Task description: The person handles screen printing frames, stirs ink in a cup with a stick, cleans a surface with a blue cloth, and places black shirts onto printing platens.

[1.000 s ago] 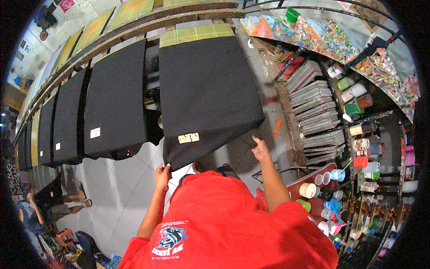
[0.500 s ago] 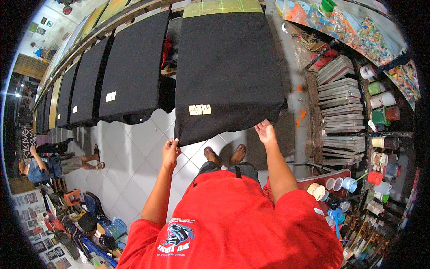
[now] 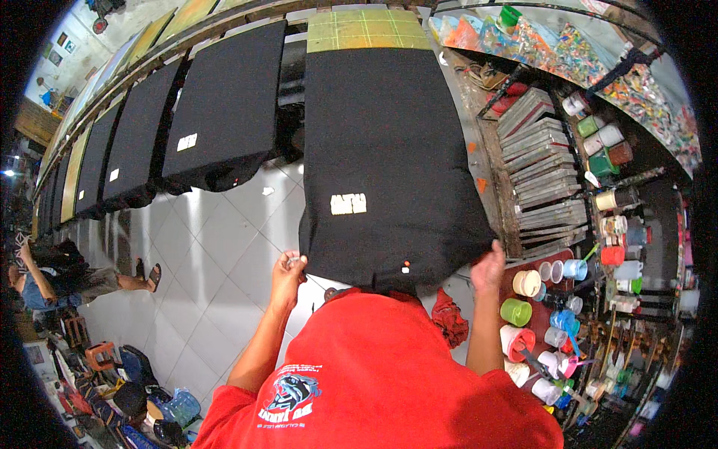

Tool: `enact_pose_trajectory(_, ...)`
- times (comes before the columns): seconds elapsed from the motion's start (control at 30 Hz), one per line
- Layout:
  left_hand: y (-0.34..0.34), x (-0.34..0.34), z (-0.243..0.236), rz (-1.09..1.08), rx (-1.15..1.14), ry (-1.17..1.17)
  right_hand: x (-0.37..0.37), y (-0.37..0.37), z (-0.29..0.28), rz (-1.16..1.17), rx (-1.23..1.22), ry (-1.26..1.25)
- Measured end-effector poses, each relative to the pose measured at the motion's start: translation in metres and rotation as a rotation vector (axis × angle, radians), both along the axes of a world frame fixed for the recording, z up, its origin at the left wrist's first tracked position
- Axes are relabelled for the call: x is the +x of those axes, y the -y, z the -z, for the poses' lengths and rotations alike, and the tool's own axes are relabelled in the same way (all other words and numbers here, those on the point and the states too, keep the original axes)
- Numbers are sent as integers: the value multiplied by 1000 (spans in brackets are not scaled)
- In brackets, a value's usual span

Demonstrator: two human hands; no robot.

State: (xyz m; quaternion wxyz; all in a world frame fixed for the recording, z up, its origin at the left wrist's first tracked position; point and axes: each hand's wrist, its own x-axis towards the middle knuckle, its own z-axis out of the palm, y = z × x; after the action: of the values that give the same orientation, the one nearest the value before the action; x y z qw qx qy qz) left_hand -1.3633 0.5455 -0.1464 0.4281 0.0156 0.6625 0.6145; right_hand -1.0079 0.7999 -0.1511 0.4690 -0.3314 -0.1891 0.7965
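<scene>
A long black cloth (image 3: pixel 381 142) lies stretched over a board, its near end hanging toward my waist. A small pale printed block (image 3: pixel 348 204) sits near that end. My left hand (image 3: pixel 288 273) is closed, pinching the cloth's near left corner between thumb and fingers. At the near right corner, my right hand (image 3: pixel 488 268) has its fingers pressed together on the cloth's edge, somewhat blurred. A bare strip of the yellow-green board (image 3: pixel 366 30) shows beyond the cloth's far edge. A small orange and white spot (image 3: pixel 406 266) shows on the cloth near its lower edge.
More black cloths (image 3: pixel 224 105) lie on boards in a row to the left. On the right are stacked flat frames (image 3: pixel 542 168) and several paint tubs (image 3: pixel 527 283). Another person (image 3: pixel 45 283) is at the far left. Grey tiles (image 3: pixel 217 247) cover the floor.
The cloth has slid toward me, baring more of the board at the far end. Both hands have come nearer to my body, the right one also moving outward to the right.
</scene>
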Motion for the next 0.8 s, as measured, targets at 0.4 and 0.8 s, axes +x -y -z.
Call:
enact_pose_trajectory(0.4, 128, -64, -276, 116, 597, -991, -40, 69, -359, 189, 801, -68)
enact_pose_trajectory(0.8, 27, -191, -370, 169, 291, -1005, -121, -13, -378, -84, 657, 126)
